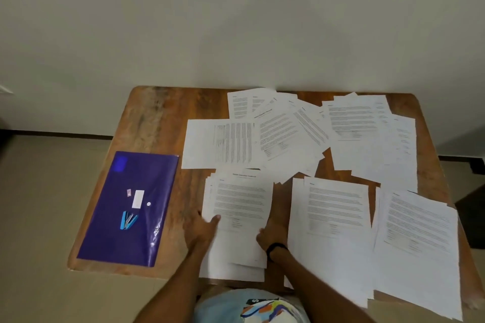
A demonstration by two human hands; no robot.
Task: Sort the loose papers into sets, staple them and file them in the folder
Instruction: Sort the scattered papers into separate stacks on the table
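- Workpiece: the stack (241, 207) of printed sheets lies flat on the table (157, 118), directly between the two hands. Its near edge overhangs the table front.
- Left hand (203, 228): pinches the stack's left edge. The thumb lies on the top sheet; the fingers are hidden at or beneath the edge.
- Right hand (270, 233): set against the stack's right edge, thumb touching the top sheet. Whether its fingers curl under the paper cannot be told.
- Handling (judgement): the sheets are light, limp and slide readily on one another. The stack is fanned, not squared. Hold both side edges, tap to align, then pinch near one corner; unsupported corners will droop.
- Other paper: a middle stack (333, 207) lies just right of the right hand, and an outer stack (417, 238) lies beyond it. Loose papers (283, 134) overlap beyond both hands.
- Container: the folder (147, 173) lies left of the left hand, apart from the stack, flat and closed. Its contents are not visible; no sheet protrudes.
- On the folder cover rest the stapler (128, 220) and a small white box (138, 198). Both must come off before the folder is opened.
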